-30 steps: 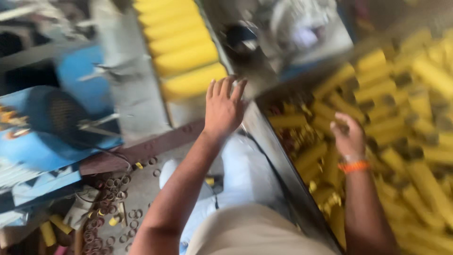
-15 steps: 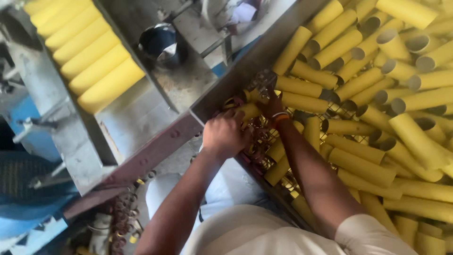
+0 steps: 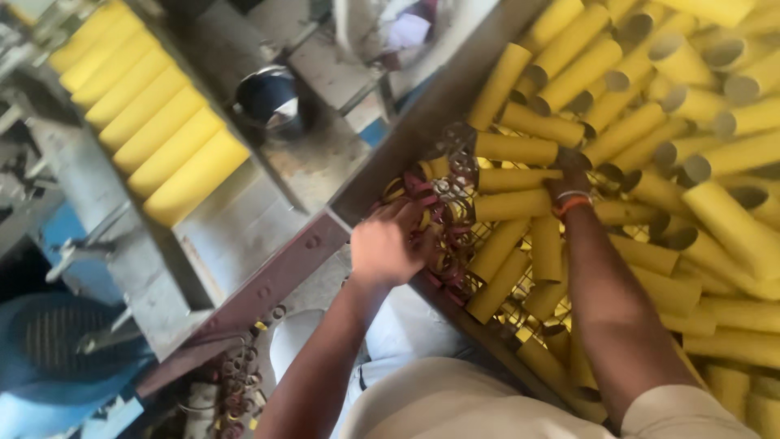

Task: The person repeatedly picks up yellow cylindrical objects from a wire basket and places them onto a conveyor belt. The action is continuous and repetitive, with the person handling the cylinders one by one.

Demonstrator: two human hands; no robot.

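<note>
A: Status at the bin?

B: Left hand [image 3: 386, 248] is down at the near corner of the metal bin [image 3: 422, 114], fingers curled into a tangle of dark red rings [image 3: 435, 223] lying among the yellow tubes [image 3: 512, 150]. It looks pinched on a few rings, but the fingertips are buried, so I cannot tell exactly what is held.

A: Right hand?

B: Mostly hidden. The wrist with its orange band [image 3: 571, 203] shows, and the hand goes in under the tubes just past it. I cannot tell if it is spread or closed.

A: Where do the tubes sit?

B: Loose heap, filling the bin to the right, lying every way. Several around the hands lie flat on the wire mesh bottom [image 3: 455, 191].

A: Anything already sorted?

B: A neat row of yellow tubes [image 3: 150, 122] lies side by side on the grey machine bed [image 3: 244, 232] to the left, well apart from the bin. That lot looks finished with, in my judgement.

A: And what's left?

B: The bulk. The heap is far bigger than the row. I'd call it early or mid run.

A: Anything else around?

B: A dark round pot [image 3: 268, 102] sits on the bed near the bin's edge. More rings [image 3: 240, 378] lie on the floor below the red beam [image 3: 260, 289].
</note>
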